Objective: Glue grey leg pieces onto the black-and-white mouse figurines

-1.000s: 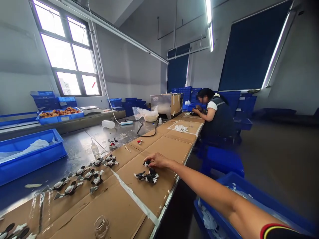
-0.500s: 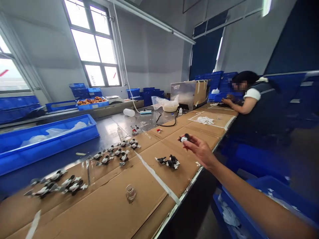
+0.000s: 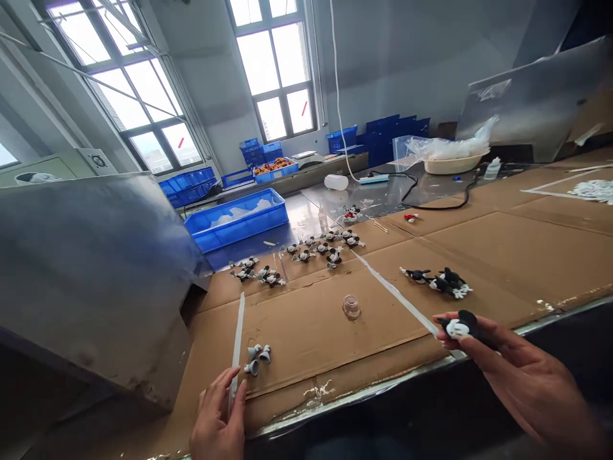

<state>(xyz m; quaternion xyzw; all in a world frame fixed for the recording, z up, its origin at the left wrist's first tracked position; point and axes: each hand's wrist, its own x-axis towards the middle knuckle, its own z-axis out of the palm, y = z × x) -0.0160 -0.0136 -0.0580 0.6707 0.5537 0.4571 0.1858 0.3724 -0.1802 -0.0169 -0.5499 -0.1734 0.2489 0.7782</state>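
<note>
In my right hand (image 3: 522, 377) is a black-and-white mouse figurine (image 3: 458, 328), pinched between thumb and fingers above the front edge of the table. My left hand (image 3: 220, 412) hovers at the near edge with thumb and fingers apart and nothing visible between them. Just beyond its fingertips lie several small grey cup-shaped parts (image 3: 258, 358) on the cardboard. A group of black-and-white figurine pieces (image 3: 443, 284) rests beyond my right hand. Farther back, several mouse figurines (image 3: 306, 255) with grey parts lie together. A small clear jar (image 3: 351, 308) stands between the groups.
White tape strips (image 3: 393, 291) divide the cardboard (image 3: 306, 332). A metal housing (image 3: 96, 268) rises at the left. Behind are a blue crate (image 3: 239, 223), a squeeze bottle (image 3: 492, 168), a black cable (image 3: 435, 207) and a basin (image 3: 450, 165). White pieces (image 3: 596, 190) lie far right.
The view has swung left and down. My right hand, still holding the figurine, has come back toward the near table edge. My left hand has entered view near the grey parts.
</note>
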